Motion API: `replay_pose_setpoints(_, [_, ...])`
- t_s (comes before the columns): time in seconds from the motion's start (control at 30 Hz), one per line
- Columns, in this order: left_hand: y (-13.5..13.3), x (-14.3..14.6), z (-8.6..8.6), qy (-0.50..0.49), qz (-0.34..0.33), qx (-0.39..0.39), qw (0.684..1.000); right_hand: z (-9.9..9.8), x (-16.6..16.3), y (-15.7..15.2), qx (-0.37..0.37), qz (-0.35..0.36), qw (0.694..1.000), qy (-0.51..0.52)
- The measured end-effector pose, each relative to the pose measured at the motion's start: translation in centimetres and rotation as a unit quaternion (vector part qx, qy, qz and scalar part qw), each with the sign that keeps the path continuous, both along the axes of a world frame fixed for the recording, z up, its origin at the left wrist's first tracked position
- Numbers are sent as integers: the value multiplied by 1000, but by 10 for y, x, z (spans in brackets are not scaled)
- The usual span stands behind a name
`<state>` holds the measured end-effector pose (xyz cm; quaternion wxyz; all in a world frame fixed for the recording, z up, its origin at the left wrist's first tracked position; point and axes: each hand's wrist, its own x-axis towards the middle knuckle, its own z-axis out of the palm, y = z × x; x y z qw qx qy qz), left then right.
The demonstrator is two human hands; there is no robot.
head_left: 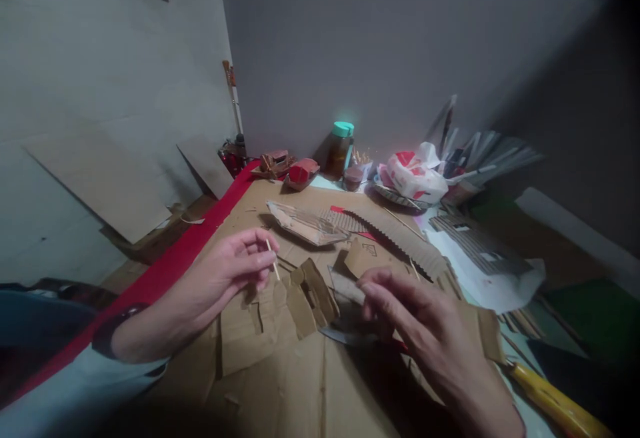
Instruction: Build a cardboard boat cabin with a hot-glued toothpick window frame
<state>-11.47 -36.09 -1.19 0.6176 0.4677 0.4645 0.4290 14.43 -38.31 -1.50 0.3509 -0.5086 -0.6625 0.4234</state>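
Observation:
My left hand (220, 278) pinches a thin wooden stick (273, 261) between thumb and fingers, above the cardboard. My right hand (420, 325) has thumb and fingertips pressed together; what they hold, if anything, I cannot make out. Between the hands lies a small folded cardboard piece (313, 298) with a slot in it. Left of that piece is a flat cardboard sheet (250, 348) with a cut-out. A knife blade (350, 337) shows on the table, partly covered by my right hand. Beyond the hands rests a boat-shaped cardboard piece (310, 225).
Corrugated cardboard strips (400, 238) curve along the right. At the back stand a brown jar with a teal lid (343, 145), red-topped small models (303, 173) and a plastic bag (415, 178). A yellow handle (555, 398) lies at the lower right. Red cloth (200, 238) borders the left edge.

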Motion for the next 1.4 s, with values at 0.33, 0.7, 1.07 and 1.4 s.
replay_pose_setpoints(0.33, [-5, 23, -19, 106, -49, -4, 993, -8, -29, -15, -28, 51, 983, -177])
replay_pose_setpoints(0.7, [-7, 8, 5, 282, -21, 139, 949, 1, -28, -10, -39, 26, 991, -125])
replay_pose_setpoints(1.07, [-10, 17, 1, 217, -118, 75, 966, 6, -21, -14, -46, 8, 999, -2])
replay_pose_setpoints(1.4, [-16, 19, -1, 152, 24, 114, 982, 9, -32, -25, -271, 40, 946, 174])
